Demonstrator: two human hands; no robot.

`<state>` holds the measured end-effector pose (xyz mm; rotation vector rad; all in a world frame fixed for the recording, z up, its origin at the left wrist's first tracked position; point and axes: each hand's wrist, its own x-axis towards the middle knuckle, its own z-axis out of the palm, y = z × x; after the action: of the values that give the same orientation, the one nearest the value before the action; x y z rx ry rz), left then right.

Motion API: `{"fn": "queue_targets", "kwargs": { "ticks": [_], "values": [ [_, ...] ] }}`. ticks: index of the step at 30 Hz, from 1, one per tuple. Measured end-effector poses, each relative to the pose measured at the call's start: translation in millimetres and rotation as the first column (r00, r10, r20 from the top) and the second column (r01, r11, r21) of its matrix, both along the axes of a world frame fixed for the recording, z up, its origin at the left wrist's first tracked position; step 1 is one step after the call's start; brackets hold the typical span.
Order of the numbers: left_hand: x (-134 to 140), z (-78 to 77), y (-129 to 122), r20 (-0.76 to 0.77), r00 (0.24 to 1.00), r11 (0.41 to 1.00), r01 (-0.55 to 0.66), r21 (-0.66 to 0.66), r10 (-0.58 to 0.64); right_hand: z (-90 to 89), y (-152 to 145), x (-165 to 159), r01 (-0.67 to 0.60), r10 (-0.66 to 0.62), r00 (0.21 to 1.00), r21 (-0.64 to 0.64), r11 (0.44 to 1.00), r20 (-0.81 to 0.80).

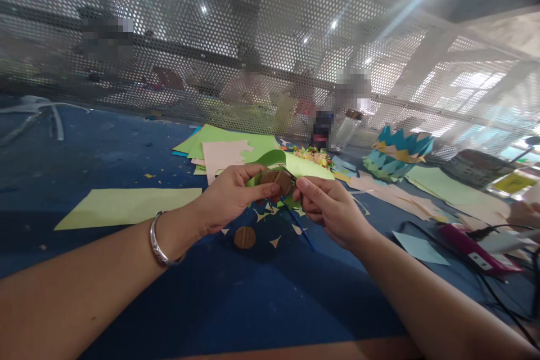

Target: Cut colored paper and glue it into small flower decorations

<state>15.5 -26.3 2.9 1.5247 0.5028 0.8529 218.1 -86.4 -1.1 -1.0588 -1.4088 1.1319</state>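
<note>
My left hand (pixel 230 191), with a silver bangle at the wrist, pinches a round brown cardboard disc (pixel 276 183) together with a curled green paper (pixel 272 158). Close on its right, my right hand (pixel 327 202) is closed around what look like small scissors (pixel 289 171); only a thin dark blade shows, against the paper, and the handles are hidden by my fingers. A second brown disc (pixel 244 237) lies flat on the blue table below my hands. Triangular paper scraps (pixel 275 242) and a thin blue stick (pixel 301 230) lie near it.
A yellow-green paper strip (pixel 130 205) lies left; stacked sheets (pixel 228 149) lie behind my hands. Rightward are a zigzag-edged paper crown (pixel 396 154), a glass jar (pixel 348 129), a pale blue sheet (pixel 422 247) and a magenta power strip (pixel 476 250) with cables. Perforated metal panel (pixel 253 39) rises behind.
</note>
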Motion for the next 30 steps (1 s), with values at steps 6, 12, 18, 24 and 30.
{"fn": "queue_targets", "kwargs": {
  "ticks": [6, 12, 18, 24, 30],
  "values": [
    [-1, -2.0, 2, -0.006, 1.000, 0.999, 0.018, 0.039, -0.018, -1.1, 1, 2, -0.016, 0.015, 0.999, 0.018, 1.000, 0.048],
    [-2, -0.5, 2, -0.028, 1.000, 1.000, 0.007, 0.030, -0.006, -1.1, 1, 3, -0.014, 0.013, 0.997, 0.025, 1.000, 0.077],
    [-2, 1.4, 3, -0.054, 0.997, 0.998, -0.048, 0.034, 0.049, 0.6, 1, 3, 0.000, -0.002, 0.997, 0.031, 1.000, 0.078],
    [-3, 4.5, 3, -0.047, 0.997, 0.998, -0.060, 0.023, 0.061, 1.0, 1, 3, 0.007, -0.011, 0.995, 0.041, 0.999, 0.097],
    [-3, 9.2, 1, 0.096, 0.992, 0.996, -0.083, 0.031, 0.079, 0.8, 2, 4, 0.015, -0.020, 0.995, 0.057, 0.998, 0.099]
  ]
}}
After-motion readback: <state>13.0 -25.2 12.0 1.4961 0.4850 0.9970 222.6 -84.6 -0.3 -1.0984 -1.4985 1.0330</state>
